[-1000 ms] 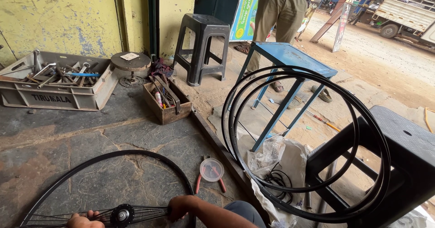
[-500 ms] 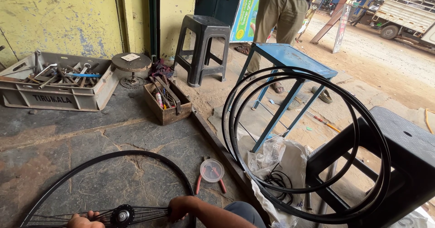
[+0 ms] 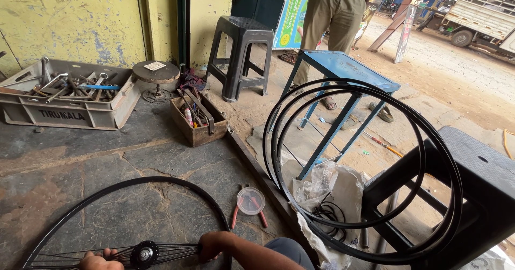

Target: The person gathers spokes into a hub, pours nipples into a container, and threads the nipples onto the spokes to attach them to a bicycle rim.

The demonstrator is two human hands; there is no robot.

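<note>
A black bicycle rim point(image 3: 161, 182) lies flat on the stone floor at the bottom left, with a hub point(image 3: 144, 254) and thin spokes at its centre. My left hand point(image 3: 99, 261) rests at the bottom edge, just left of the hub, fingers curled on the spokes. On the hub's right side my right hand point(image 3: 210, 246) grips the spokes near the rim. Both hands are partly cut off by the frame's edge.
Three bare rims point(image 3: 343, 95) lean against a dark stool point(image 3: 477, 173) on the right. Pliers and a clear round lid point(image 3: 250, 200) lie near the wheel. A wooden tool box point(image 3: 199, 135), a grey crate of tools point(image 3: 102, 117), a black stool point(image 3: 242, 34), a blue stool point(image 3: 343, 68) and a standing person point(image 3: 332, 17) are behind.
</note>
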